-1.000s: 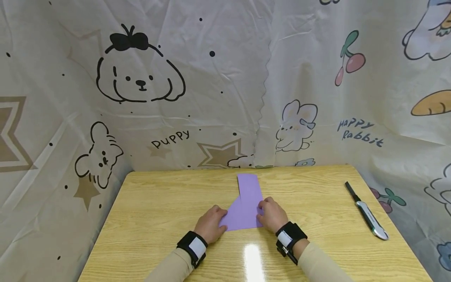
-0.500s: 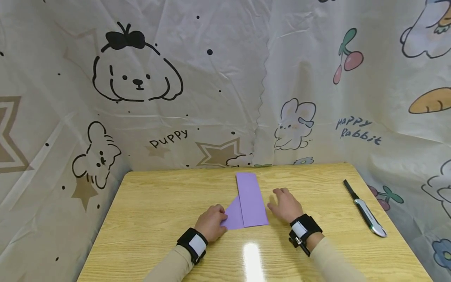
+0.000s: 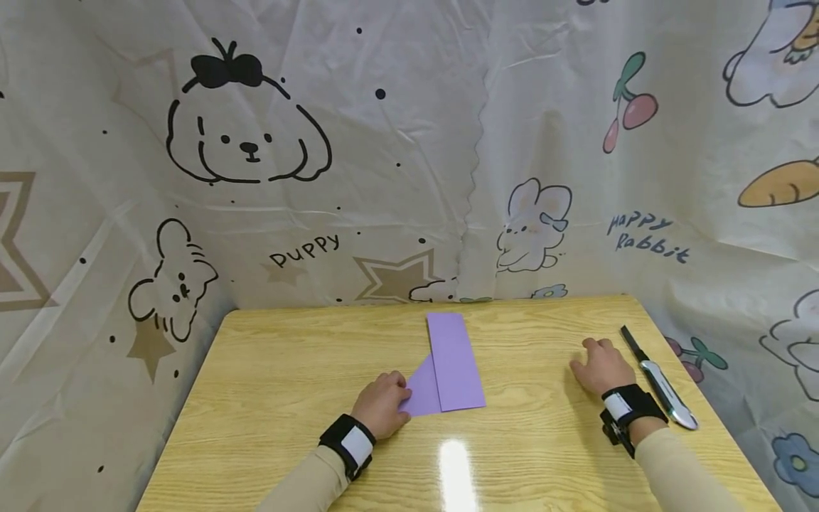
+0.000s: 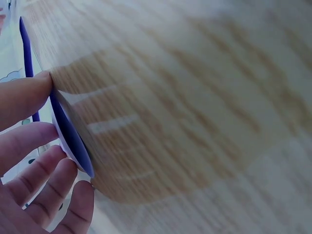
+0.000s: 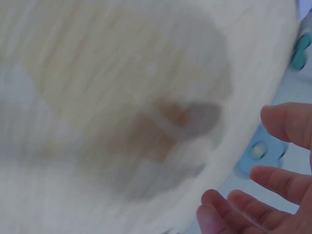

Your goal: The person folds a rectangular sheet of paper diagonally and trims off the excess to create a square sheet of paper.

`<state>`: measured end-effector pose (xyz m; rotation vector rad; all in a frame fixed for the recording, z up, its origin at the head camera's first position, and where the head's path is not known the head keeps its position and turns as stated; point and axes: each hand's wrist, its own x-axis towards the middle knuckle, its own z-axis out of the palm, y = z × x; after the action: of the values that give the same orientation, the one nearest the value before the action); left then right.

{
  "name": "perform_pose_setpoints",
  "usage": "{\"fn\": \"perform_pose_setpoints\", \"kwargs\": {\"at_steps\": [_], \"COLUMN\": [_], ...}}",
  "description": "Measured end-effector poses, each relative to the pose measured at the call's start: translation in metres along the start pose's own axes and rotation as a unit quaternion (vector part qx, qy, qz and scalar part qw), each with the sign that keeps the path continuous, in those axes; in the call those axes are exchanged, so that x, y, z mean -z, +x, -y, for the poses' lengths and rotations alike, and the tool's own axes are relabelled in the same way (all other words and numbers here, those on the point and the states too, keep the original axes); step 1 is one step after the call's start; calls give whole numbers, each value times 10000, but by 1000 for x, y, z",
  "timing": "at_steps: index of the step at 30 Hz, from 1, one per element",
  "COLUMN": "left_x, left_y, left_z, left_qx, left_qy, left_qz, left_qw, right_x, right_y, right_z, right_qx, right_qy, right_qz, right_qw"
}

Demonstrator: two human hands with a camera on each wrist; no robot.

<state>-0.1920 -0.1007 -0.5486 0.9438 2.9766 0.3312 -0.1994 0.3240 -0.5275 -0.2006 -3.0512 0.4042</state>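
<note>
A folded sheet of purple paper [image 3: 457, 366] lies mid-table, a long upright strip overlapping a slanted flap at its lower left. My left hand [image 3: 380, 407] is at the tip of that flap; in the left wrist view the thumb and fingers pinch the folded paper edge [image 4: 73, 136], which bulges slightly apart. Over on the right, my right hand [image 3: 603, 368] hovers above the table with loosely bent fingers and nothing in them. Just right of it rests a utility knife [image 3: 667, 392] with a grey and dark green handle, its black end pointing away.
The wood-grain table [image 3: 307, 355] ends at a printed curtain [image 3: 409, 178] that hangs behind and along both sides. The knife lies close to the table's right edge. Each wrist wears a black strap [image 3: 348, 442].
My right hand has let go of the paper's right side and moved right, up to the utility knife. My left hand has stayed at the flap.
</note>
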Motion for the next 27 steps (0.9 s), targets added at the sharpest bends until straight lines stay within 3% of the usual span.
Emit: {"fn": "perform_pose_setpoints", "kwargs": {"at_steps": [5, 11, 16, 20, 27], "left_x": [0, -2, -2, -4, -6], "left_y": [0, 1, 0, 1, 0], "left_z": [1, 1, 1, 1, 1], "left_qx": [-6, -14, -19, -18, 8], "left_qy": [31, 54, 106, 163, 186], "left_qz": [-37, 83, 63, 96, 132], "left_qw": [10000, 10000, 9999, 9998, 9997], "right_x": [3, 15, 21, 20, 8], "right_y": [-1, -9, -13, -16, -17], "right_z": [-39, -76, -92, -97, -107], "right_qx": [-322, -1305, -1721, -1885, -1728], "right_qy": [-191, 139, 152, 34, 38], "right_qz": [-311, -55, 189, 282, 94], "right_qw": [9988, 9913, 9848, 9817, 9849]}}
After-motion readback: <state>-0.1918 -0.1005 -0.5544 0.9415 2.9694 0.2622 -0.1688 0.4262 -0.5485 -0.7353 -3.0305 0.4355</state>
